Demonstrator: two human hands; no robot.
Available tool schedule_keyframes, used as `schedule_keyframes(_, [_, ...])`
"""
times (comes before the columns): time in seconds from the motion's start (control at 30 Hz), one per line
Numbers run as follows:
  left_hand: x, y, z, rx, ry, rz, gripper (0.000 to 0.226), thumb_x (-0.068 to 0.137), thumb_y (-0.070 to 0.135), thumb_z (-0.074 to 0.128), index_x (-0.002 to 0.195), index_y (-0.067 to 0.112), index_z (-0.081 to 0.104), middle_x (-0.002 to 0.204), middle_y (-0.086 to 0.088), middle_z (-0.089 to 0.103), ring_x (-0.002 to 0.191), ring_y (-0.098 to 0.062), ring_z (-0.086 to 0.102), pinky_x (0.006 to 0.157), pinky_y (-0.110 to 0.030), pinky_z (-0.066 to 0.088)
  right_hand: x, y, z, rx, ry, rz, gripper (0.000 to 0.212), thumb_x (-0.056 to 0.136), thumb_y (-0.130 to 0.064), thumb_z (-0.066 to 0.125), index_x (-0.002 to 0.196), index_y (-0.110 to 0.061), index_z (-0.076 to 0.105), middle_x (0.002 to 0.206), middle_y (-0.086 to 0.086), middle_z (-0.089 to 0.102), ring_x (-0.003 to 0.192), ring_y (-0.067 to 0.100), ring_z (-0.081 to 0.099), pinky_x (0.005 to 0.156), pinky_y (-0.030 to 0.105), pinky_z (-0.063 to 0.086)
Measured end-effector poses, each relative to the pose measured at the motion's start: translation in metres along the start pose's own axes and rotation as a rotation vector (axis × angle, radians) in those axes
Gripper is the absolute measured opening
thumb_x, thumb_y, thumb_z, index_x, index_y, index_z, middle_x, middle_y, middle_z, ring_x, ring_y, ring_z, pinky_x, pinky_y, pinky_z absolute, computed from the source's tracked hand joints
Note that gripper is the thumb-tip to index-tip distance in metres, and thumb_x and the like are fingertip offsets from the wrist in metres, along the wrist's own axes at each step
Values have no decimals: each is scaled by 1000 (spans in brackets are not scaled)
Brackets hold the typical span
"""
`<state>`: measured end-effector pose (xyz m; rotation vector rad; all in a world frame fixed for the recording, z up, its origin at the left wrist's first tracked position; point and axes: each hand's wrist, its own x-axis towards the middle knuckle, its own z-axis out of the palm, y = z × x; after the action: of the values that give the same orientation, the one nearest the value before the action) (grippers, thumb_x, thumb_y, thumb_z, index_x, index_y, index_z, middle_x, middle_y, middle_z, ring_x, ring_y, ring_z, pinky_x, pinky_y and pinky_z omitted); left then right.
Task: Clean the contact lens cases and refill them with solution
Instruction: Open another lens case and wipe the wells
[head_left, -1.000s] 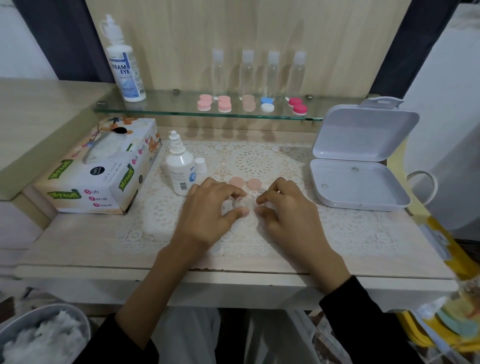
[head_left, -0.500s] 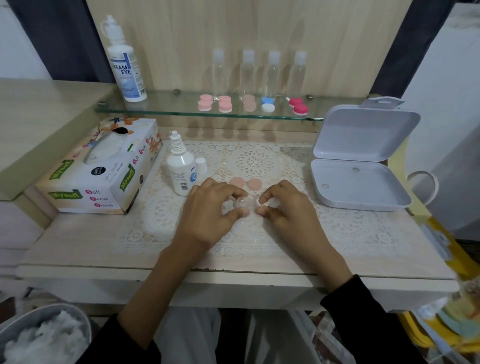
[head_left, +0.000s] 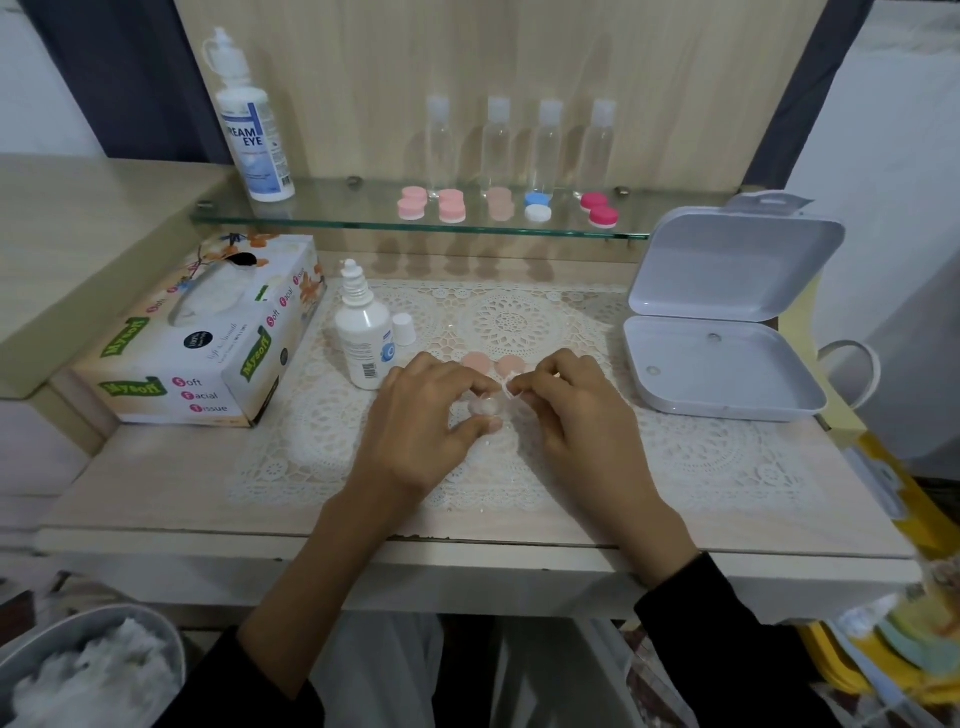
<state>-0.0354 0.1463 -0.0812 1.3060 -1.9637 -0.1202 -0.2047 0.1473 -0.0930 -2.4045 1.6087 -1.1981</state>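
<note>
A pale wooden desk (head_left: 156, 499) carries a lace mat (head_left: 701, 467), with a glass shelf (head_left: 322, 213) along the far wall. At the middle of the mat, the clear lens case (head_left: 487, 406) sits between both hands, its long axis running left to right, as far as the fingers let it show. The left hand (head_left: 426, 421) pinches its left well between curled forefinger and thumb. The right hand (head_left: 579, 415), fingers curled, pinches a white scrap (head_left: 512, 383) at the case's right end; what the scrap is I cannot tell.

Two peach caps (head_left: 475, 360) lie flat just beyond the fingertips. The small solution bottle (head_left: 363, 332) stands upright just left of the left hand, with its loose cap (head_left: 404, 329) beside it and the tissue box (head_left: 208, 338) farther left. The open white box (head_left: 722, 364) lies near on the right. Bare mat runs from the wrists to the desk's near edge.

Since half a second ago, the right fingertips and scrap have shifted left and farther, closer to the left forefinger; the left hand has barely moved.
</note>
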Motion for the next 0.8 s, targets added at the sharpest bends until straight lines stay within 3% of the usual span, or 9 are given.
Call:
schedule_keyframes(0.17, [-1, 2, 0, -2, 10, -2, 30, 69, 29, 82, 98, 25, 71, 86, 25, 52, 84, 1, 41, 80, -29, 36, 0, 0, 2, -10, 10, 62, 13, 90, -13, 64, 101, -18, 69, 94, -7, 56, 88, 16, 53, 66, 39, 48])
schedule_keyframes(0.27, [-1, 2, 0, -2, 11, -9, 31, 69, 29, 82, 98, 25, 72, 85, 25, 51, 84, 0, 42, 79, -30, 37, 1, 0, 0, 3, 30, 100, 20, 94, -17, 52, 100, -15, 71, 93, -4, 59, 89, 17, 56, 67, 37, 49])
schedule_keyframes(0.67, [-1, 1, 1, -11, 14, -34, 31, 70, 30, 81, 99, 24, 72, 85, 23, 53, 82, 0, 40, 78, -27, 35, -2, 1, -7, -53, 70, 238, 26, 78, -18, 42, 82, -13, 68, 83, -3, 60, 79, 18, 56, 59, 31, 43])
schedule_keyframes(0.8, [0, 0, 1, -22, 0, -42, 32, 71, 32, 80, 100, 25, 72, 85, 24, 53, 83, 0, 40, 80, -28, 37, -1, -4, -12, 49, 165, 114, 15, 84, -12, 50, 87, -11, 65, 85, -2, 59, 79, 16, 55, 62, 29, 43])
